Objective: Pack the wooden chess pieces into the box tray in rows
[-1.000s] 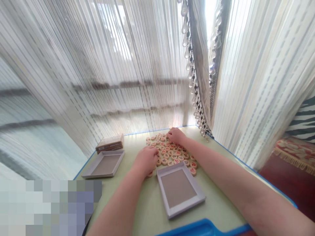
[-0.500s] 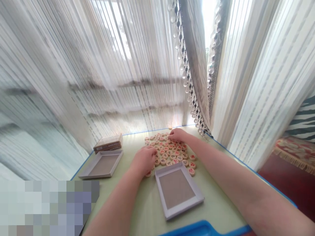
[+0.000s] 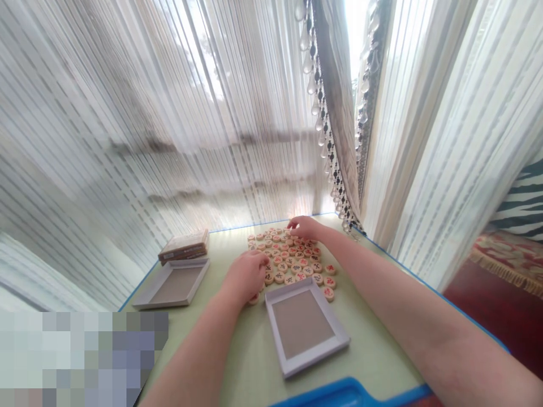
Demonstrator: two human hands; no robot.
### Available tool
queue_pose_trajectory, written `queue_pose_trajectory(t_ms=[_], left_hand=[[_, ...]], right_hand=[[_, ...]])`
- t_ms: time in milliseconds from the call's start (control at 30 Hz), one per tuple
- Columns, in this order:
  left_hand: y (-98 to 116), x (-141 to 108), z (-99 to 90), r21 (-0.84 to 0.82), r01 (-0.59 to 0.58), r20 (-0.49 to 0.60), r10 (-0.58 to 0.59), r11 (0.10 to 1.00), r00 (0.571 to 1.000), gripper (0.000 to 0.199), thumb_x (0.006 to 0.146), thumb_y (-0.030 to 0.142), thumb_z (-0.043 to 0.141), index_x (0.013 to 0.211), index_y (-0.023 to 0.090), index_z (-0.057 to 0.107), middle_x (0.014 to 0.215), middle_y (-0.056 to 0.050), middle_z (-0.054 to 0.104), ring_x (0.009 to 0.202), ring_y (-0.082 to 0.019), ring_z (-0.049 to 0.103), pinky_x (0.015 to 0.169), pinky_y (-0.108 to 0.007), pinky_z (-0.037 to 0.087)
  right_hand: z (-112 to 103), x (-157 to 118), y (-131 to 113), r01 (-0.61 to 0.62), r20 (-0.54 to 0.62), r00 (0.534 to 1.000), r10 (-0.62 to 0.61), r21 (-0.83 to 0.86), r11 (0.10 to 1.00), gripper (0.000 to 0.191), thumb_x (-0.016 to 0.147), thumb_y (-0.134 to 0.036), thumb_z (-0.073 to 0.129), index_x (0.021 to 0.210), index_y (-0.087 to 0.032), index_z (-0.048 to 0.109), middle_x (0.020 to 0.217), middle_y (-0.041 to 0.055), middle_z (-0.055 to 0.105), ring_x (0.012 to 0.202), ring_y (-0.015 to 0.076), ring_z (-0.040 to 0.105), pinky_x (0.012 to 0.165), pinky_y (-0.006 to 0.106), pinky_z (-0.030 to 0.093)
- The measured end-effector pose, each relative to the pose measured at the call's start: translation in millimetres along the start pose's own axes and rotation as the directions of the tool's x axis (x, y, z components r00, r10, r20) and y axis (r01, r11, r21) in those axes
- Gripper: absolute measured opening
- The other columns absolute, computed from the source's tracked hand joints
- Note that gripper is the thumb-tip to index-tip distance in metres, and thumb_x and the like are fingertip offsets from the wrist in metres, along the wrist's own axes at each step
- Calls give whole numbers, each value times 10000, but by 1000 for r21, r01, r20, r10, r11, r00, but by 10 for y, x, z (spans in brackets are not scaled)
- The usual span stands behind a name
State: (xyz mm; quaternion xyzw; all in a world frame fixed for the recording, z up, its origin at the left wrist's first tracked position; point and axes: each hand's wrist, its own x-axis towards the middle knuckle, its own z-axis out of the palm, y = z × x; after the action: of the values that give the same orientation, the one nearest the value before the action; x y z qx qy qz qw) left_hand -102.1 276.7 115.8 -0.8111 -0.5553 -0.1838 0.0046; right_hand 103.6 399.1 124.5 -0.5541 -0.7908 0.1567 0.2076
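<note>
Many round Chinese chess pieces (image 3: 290,263), pale wood with red or black characters, lie face up in a loose group on the pale green table. At the group's left edge my left hand (image 3: 248,274) rests low, its fingers loosely bent against the nearest pieces; the hand's underside is hidden. Over the far edge of the group is my right hand (image 3: 306,227), fingers curved and a little apart, with no piece visible between them. Just in front of the pieces lies a shallow grey box tray (image 3: 311,363), bare inside.
A second shallow box tray (image 3: 142,298) lies on the left, before a stack of flat boxes (image 3: 184,246). Sheer curtains (image 3: 237,141) hang behind the table. A blue raised rim (image 3: 335,390) runs along the near edge. A fringed red cover (image 3: 504,254) is at the right.
My right hand has lifted slightly and its fingers have spread somewhat. My left hand stays beside the pieces. The whole view has shifted a little.
</note>
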Motion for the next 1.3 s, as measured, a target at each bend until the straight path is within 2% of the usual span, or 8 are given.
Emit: queue_pose_trajectory(t_ms=[233,433,700,900,1033,1133,1233,1300], left_hand=[[-12,4,6,8,-23,-8,23,1000,1000,260,763,168,392,840,217,636,924,-27,638,910,-169,551,838,-259,420],[-15,8,16,19,-41,-20,41,999,999,266,758,165,389,839,217,636,922,-32,639,907,-166,552,837,-255,417],[0,-2,-6,24,-46,-14,46,999,999,262,756,152,385,825,213,630,914,-28,635,880,-161,556,808,-251,427],[-3,-6,11,20,-49,-23,49,999,999,282,754,142,383,838,217,642,920,-28,641,907,-166,551,838,-256,416],[-5,10,14,5,24,-29,-24,1000,999,332,712,79,395,893,205,643,993,-39,632,949,-165,545,865,-253,407],[-9,23,-6,-27,119,-97,-121,993,988,430,663,28,382,985,181,623,1058,-50,615,983,-166,539,890,-255,399],[-15,28,-30,-39,190,-162,-194,981,968,420,662,42,373,972,173,626,1051,-49,620,985,-175,546,902,-267,394],[-15,26,-40,-27,223,-171,-224,975,960,390,674,65,373,941,181,633,1042,-45,626,974,-185,553,892,-281,400]], right_hand=[[-53,3,63,-73,103,992,76,-28,997,213,627,-290,641,797,-170,682,725,46,664,625,144,577,527,220,412],[-74,-9,144,-130,162,980,119,58,990,230,630,-306,648,814,-169,669,725,49,650,579,131,557,459,209,391],[-50,-51,68,-53,115,993,32,180,982,200,657,-183,597,855,-170,619,886,43,642,536,82,536,469,190,410],[-67,-57,-28,69,228,971,-77,47,997,231,592,-292,650,806,-204,662,826,19,644,677,131,561,538,201,406],[-46,-69,-54,100,194,976,-99,6,995,246,584,-297,647,810,-206,676,780,11,645,670,127,551,543,202,387],[-44,-83,-60,32,195,980,-35,21,999,203,626,-322,606,757,-188,684,672,7,634,586,113,528,508,207,368],[-39,-84,-37,-19,163,986,17,15,1000,212,682,-309,536,712,-163,687,594,11,613,507,100,493,474,212,347],[-28,-76,-9,16,125,992,-15,-6,1000,215,697,-280,514,726,-161,690,595,14,618,517,102,503,485,208,351]])
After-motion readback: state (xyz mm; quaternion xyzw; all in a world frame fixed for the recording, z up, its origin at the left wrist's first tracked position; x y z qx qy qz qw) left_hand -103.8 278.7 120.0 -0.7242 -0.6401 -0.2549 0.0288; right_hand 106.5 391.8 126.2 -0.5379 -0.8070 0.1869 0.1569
